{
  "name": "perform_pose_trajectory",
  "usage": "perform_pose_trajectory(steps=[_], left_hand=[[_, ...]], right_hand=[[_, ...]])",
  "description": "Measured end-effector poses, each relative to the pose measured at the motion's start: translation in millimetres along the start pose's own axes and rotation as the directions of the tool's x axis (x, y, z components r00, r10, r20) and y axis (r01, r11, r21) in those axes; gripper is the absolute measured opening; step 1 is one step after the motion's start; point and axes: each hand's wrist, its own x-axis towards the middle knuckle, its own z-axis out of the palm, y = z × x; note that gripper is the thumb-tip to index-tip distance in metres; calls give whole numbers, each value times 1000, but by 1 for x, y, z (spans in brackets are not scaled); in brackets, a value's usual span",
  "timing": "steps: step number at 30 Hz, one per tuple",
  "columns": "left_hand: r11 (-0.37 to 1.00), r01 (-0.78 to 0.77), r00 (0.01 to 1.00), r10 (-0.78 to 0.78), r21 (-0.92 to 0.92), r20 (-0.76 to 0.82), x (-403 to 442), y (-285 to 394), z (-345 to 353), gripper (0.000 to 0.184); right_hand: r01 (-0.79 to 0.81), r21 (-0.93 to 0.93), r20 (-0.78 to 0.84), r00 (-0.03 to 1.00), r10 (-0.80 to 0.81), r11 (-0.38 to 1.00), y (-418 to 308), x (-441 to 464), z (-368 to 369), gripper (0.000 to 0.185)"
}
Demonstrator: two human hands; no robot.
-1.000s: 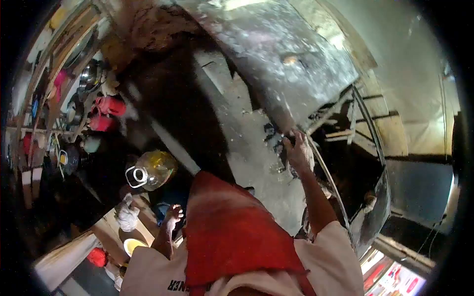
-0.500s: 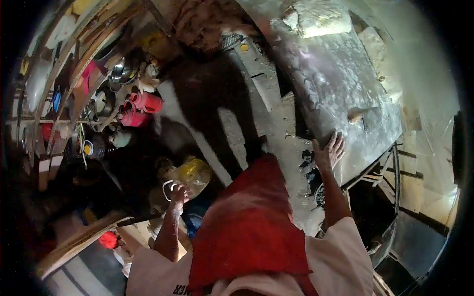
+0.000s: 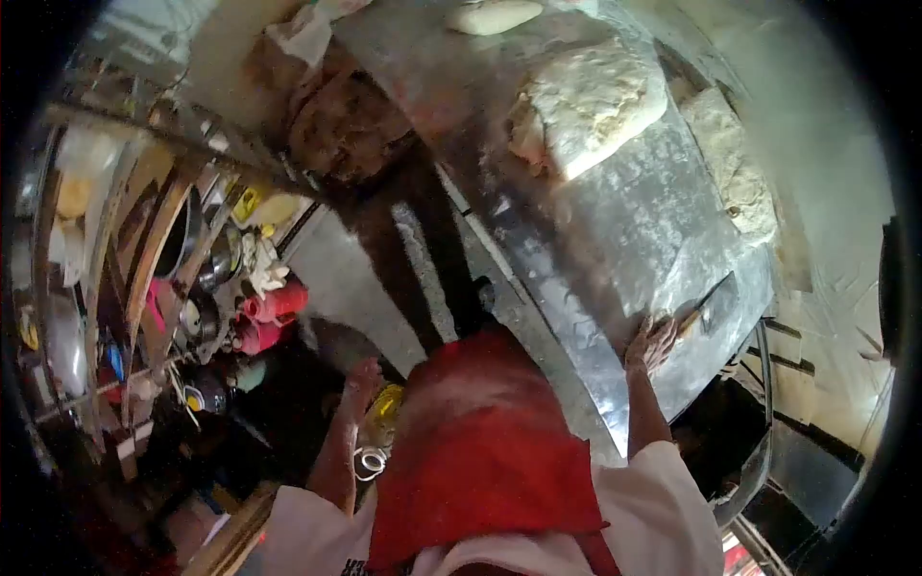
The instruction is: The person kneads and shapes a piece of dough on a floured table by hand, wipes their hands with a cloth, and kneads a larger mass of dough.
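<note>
My right hand (image 3: 653, 346) lies flat on the floured metal tabletop (image 3: 615, 250), fingers spread. Close beside its fingertips is a knife (image 3: 709, 305) with a light handle and dark blade; I cannot tell whether they touch. A large pale mass of dough (image 3: 595, 106) rests farther along the tabletop. My left hand (image 3: 362, 376) hangs low on the left, in dim light, its fingers too blurred to make out. Just beside it is a yellowish see-through container (image 3: 386, 408), with a white ring-shaped piece (image 3: 370, 462) below, by the forearm.
A longer strip of dough (image 3: 730, 168) lies along the table's far side, and a smaller dough piece (image 3: 495, 16) at the top. Wooden shelving (image 3: 154, 278) with pans stands on the left, near red jugs (image 3: 274, 312). A dark metal frame (image 3: 765, 403) borders the table's right end.
The view has swung toward the tabletop, showing more dough. My right hand is now closer to the knife. My left hand has moved away from the white ring-shaped piece.
</note>
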Motion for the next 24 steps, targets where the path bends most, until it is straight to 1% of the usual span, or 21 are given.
perform_pose_trajectory(steps=[1, 2, 3, 5, 6, 7, 8, 9, 10, 11, 12, 14, 15, 16, 18, 19, 20, 21, 22, 23, 24], left_hand=[[993, -49, 996, 57, 105, -68, 13, 24, 13, 39], [973, -82, 984, 113, 215, -135, 23, 52, 29, 29], [968, -101, 984, 131, 232, -120, 33, 86, 42, 29], [925, -366, 930, 359, 101, 81, 50, 145, 61, 26], [938, -336, 928, 346, -85, 138, 69, 168, 71, 29], [937, -342, 923, 348, -63, 163, 86, 190, 79, 29], [924, -383, 898, 366, 25, 243, 90, 227, 103, 48], [896, -428, 881, 384, 120, 275, 84, 266, 135, 53], [855, -474, 863, 403, 211, 306, 77, 306, 168, 58], [799, -516, 851, 437, 309, 290, 73, 343, 198, 47], [743, -581, 810, 483, 333, 334, 101, 362, 212, 53], [675, -646, 758, 509, 358, 407, 127, 407, 242, 59], [687, -619, 770, 435, 380, 467, 113, 439, 262, 75], [698, -591, 776, 356, 405, 520, 111, 462, 281, 91], [659, -613, 768, 365, 437, 527, 154, 485, 315, 96], [625, -628, 766, 390, 463, 511, 176, 492, 330, 102], [621, -633, 757, 369, 463, 539, 178, 502, 347, 102], [690, -635, 728, 387, 346, 566, 169, 512, 364, 105], [754, -616, 705, 398, 230, 587, 168, 517, 376, 109], [762, -606, 697, 370, 229, 614, 183, 517, 388, 109], [574, -682, 720, 421, 452, 552, 199, 511, 399, 117]], right_hand=[[-157, -65, 54, 986, 161, 985, -5, 9, -2, 76], [-206, -61, 66, 976, 210, 977, -6, 16, 2, 75], [-227, -46, 55, 972, 229, 973, -17, 23, 8, 75], [-231, -179, 3, 972, 236, 956, -33, 26, 23, 73], [-71, -199, 14, 997, 75, 977, -40, 23, 33, 74], [90, -220, 24, 996, -87, 971, -47, 20, 43, 76], [90, -82, 35, 996, -88, 993, -77, 17, 50, 80], [171, 197, -75, 984, -159, 966, -121, 12, 32, 80], [137, 233, 14, 989, -144, 963, -155, 12, 18, 81], [129, 325, 97, 981, -169, 937, -184, 14, 4, 82], [114, 415, 174, 964, -201, 903, -210, 17, -6, 83], [41, 591, 182, 966, -183, 806, -252, 23, -8, 89], [19, 587, 178, 972, -152, 809, -268, 28, -5, 89], [-86, 694, 239, 964, -116, 715, -283, 34, 1, 90], [-198, 776, 289, 956, -59, 599, -322, 48, -4, 91], [-403, 847, 421, 907, 26, 345, -341, 54, -9, 93], [-554, 831, 551, 832, 66, 49, -358, 60, -12, 95], [-555, 831, 548, 830, 105, 43, -367, 65, 0, 95], [-481, 857, 458, 876, 154, 188, -374, 67, 16, 96], [-396, 851, 354, 918, 180, 344, -379, 72, 26, 98], [-396, 808, 330, 917, 223, 436, -393, 74, 5, 96]])
